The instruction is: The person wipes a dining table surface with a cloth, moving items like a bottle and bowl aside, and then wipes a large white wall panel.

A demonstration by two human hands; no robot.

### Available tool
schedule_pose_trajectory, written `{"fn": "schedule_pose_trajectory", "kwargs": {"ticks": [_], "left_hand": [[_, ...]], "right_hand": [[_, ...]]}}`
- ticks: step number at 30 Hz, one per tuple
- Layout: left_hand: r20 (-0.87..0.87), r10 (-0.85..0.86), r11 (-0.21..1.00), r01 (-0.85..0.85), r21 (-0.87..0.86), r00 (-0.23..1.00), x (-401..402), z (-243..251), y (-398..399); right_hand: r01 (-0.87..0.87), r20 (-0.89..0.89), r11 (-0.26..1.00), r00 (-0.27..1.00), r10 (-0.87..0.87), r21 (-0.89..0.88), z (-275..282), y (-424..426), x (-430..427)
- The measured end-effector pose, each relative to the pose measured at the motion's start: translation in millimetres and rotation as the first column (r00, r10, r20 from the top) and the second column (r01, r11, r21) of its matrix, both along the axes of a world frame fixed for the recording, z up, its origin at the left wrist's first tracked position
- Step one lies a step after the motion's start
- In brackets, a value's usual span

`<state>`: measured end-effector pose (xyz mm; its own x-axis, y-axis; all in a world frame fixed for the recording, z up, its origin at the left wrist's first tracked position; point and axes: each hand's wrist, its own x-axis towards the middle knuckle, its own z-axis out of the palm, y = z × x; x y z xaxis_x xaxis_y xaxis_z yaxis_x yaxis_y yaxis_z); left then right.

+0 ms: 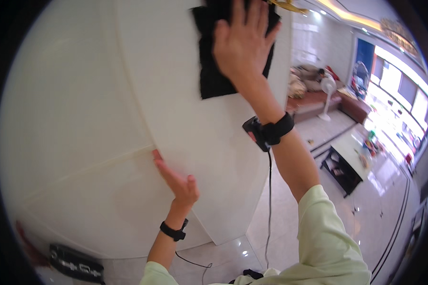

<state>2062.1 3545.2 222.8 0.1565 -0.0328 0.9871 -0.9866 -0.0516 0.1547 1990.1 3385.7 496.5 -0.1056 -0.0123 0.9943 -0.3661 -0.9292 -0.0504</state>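
Note:
A black cloth (215, 83) lies flat against the upper part of a smooth white panel or wall (185, 117). My right hand (240, 50) is spread over the cloth, palm toward the panel and fingers apart; the fingertips come close to the top edge of the view. Lower and to the left, my left hand (180, 183) is at the white surface with its fingers stretched out and thumb apart, near a raised seam. Nothing shows in it. Each wrist wears a black strap, and the device (257, 132) on the right one has a cable hanging down.
A gold-coloured object (290, 6) juts in at the top. Below left stands a black case (76, 263) on the tiled floor. To the right are a low table (349, 160) bearing several items, a white standing fan (328, 87) and a brown sofa (355, 107) with a person.

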Motion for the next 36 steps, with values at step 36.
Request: {"fn": "schedule_pose_trajectory", "kwargs": {"ticks": [36], "left_hand": [[-0.309,-0.298,0.955,0.281,-0.099,0.903,-29.2,-97.2,-6.0]], "right_hand": [[-0.285,-0.347,0.943,0.914,0.212,-0.172,-132.1,25.5,-5.7]]}}
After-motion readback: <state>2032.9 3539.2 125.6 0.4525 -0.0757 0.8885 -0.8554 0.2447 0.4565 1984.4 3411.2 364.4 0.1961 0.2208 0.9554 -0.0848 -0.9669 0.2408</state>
